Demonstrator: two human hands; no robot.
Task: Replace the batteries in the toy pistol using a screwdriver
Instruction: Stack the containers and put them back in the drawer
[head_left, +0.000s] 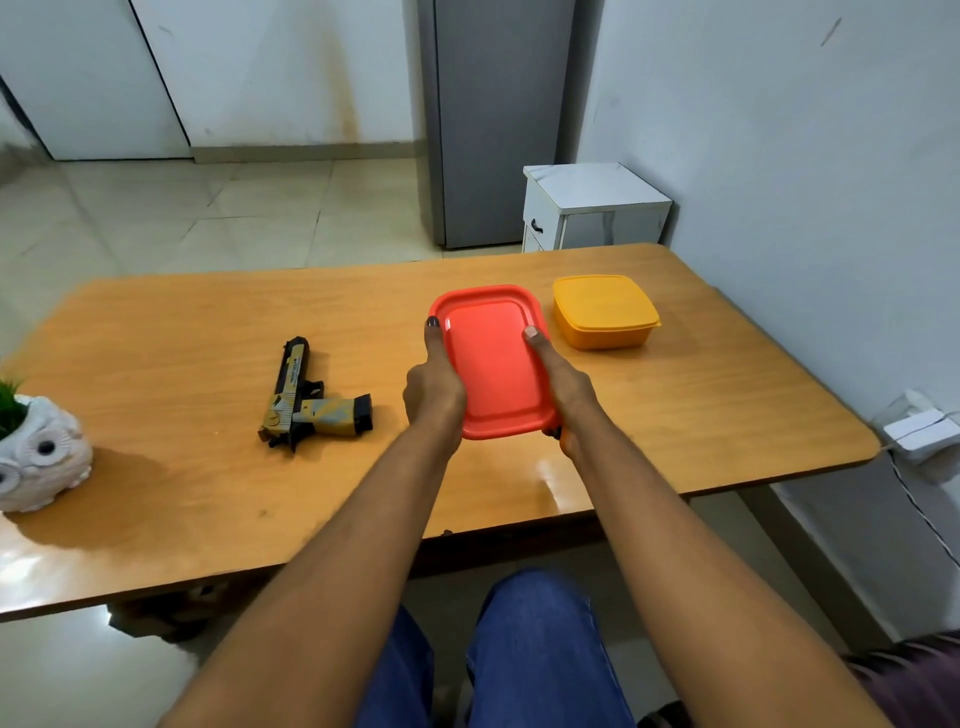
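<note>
Item: red box (493, 364), lidded, held just above or on the table (727, 415); which of the two cannot be told. The left hand (434, 389) grips its left edge with the thumb laid along the rim; the right hand (563, 387) grips the right edge the same way. The fingers of both curl under and are hidden.

Item: pistol (311, 400), toy, black and tan, lying on its side on the table, well to the left of the red box, touched by neither hand.

Item: yellow box (602, 312), lidded, on the table just beyond and to the right of the red box.

Item: owl pot (39, 457), white, with a green plant, at the table's left edge.

Not in view: screwdriver and batteries. Probably they sit inside one of the boxes; this is a guess.

Risks, as judged:
- Lid prised off while the red box is tilted or lifted: loose contents could spill and roll off the near table edge to the floor.
- Lid popping suddenly under thumb pressure: the box could jerk and knock the yellow box.
- Wrong box opened first: time lost, nothing worse.
- Small screws, once out, would roll on the smooth tabletop.
</note>
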